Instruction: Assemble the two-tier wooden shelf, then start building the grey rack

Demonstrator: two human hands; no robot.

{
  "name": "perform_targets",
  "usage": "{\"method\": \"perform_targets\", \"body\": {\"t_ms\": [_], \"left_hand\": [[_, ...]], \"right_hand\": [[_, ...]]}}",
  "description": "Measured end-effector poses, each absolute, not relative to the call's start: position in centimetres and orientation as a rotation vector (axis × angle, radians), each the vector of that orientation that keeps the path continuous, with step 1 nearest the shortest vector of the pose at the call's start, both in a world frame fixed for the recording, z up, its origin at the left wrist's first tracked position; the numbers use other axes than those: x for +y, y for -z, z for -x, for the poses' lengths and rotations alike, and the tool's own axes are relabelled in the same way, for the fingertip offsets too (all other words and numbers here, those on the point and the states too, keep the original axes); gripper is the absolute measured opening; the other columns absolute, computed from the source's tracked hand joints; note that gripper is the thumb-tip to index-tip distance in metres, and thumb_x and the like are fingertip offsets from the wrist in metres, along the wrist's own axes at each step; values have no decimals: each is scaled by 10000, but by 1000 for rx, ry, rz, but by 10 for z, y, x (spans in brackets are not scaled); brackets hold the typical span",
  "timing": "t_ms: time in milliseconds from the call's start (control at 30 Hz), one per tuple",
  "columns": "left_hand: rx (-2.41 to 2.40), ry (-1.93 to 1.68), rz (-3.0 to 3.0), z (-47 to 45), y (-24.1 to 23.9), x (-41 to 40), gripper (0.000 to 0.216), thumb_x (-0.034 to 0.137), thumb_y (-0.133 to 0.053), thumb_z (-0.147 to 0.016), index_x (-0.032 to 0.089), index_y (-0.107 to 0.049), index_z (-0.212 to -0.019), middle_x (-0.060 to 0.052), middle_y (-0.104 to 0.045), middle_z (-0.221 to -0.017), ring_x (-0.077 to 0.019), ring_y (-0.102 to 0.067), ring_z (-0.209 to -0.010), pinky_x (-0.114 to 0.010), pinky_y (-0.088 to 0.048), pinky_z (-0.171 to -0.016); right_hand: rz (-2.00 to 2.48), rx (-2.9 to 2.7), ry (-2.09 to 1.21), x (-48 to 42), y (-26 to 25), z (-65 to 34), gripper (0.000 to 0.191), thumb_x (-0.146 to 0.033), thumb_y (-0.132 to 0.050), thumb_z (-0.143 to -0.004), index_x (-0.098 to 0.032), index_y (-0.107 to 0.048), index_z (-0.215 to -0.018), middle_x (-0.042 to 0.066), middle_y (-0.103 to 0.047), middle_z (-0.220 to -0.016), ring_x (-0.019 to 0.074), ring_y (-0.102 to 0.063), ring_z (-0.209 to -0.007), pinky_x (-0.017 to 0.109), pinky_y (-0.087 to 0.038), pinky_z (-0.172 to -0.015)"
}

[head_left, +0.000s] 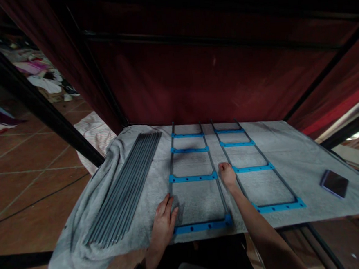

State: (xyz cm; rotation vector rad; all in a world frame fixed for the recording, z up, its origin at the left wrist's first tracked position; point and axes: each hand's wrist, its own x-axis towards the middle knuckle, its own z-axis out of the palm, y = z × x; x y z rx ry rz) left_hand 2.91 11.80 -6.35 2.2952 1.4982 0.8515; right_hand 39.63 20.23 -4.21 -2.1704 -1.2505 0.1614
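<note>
Two ladder-like frames of grey rods and blue crossbars lie side by side on a grey towel (291, 151). My left hand (164, 219) rests flat, fingers stretched out, on the left rod of the left frame (192, 177) near its lower blue bar. My right hand (227, 174) is closed in a loose fist between the two frames, touching the left rod of the right frame (253, 168). What the fist grips, if anything, is hidden.
A bundle of several loose grey rods (128, 186) lies at the towel's left. A dark phone (334, 183) sits at the right. Dark red fabric walls (212, 79) on black poles close the back and sides. Tiled floor (25, 174) shows at left.
</note>
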Motion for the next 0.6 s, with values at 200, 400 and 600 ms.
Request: {"method": "perform_targets", "body": {"t_ms": [200,400,600], "left_hand": [[1510,-832,-2273,-32,56,116,415,367,-461,-1022,226,-581,-1394,-102,-550,-1497,-265,-541,-1355,-486,-464,-1147],[1519,-824,-2251,-33,55,115,409,364,-464,-1022,246,-580,-1396,-90,-546,-1503,-266,-531,-1368,-495,-462,-1149],[1520,-823,-2267,-32,56,115,416,378,-465,-1021,240,-582,-1396,-92,-548,-1501,-265,-536,-1360,-479,-473,-1140]], "right_hand": [[2259,-1208,-199,210,38,-396,333,-320,-471,-949,-155,-758,-918,152,-752,-977,197,-683,-808,271,-481,-727],[2258,-1190,-281,216,31,-396,279,-321,-543,-887,-147,-760,-913,178,-751,-1003,220,-703,-866,285,-489,-766],[2167,-1152,-445,214,12,-402,307,-372,-522,-841,-144,-708,-754,106,-703,-711,208,-667,-707,281,-475,-679]]}}
